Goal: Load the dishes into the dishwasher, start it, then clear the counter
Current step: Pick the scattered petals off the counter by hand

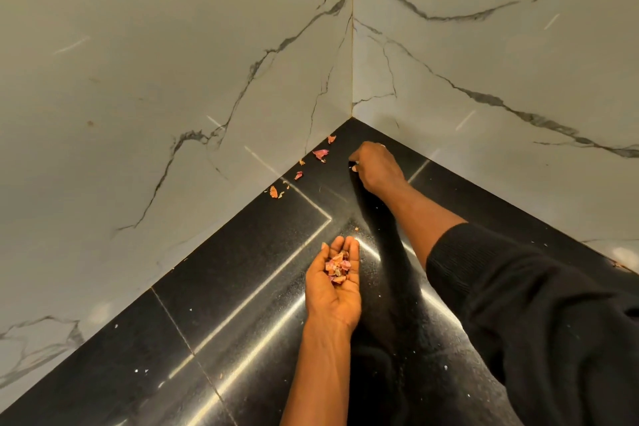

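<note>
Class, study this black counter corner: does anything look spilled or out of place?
Yes: pinkish-orange papery peel scraps lie scattered on the glossy black stone counter along the white marble wall; more sit in the cupped left hand.

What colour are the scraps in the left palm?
Pink and orange scraps; head view.

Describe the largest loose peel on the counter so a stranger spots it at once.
Find the corner where the two marble walls meet the black counter. Along the left wall's base, the second scrap from that corner is the peel: pink and broadest; its neighbours are smaller.
</note>
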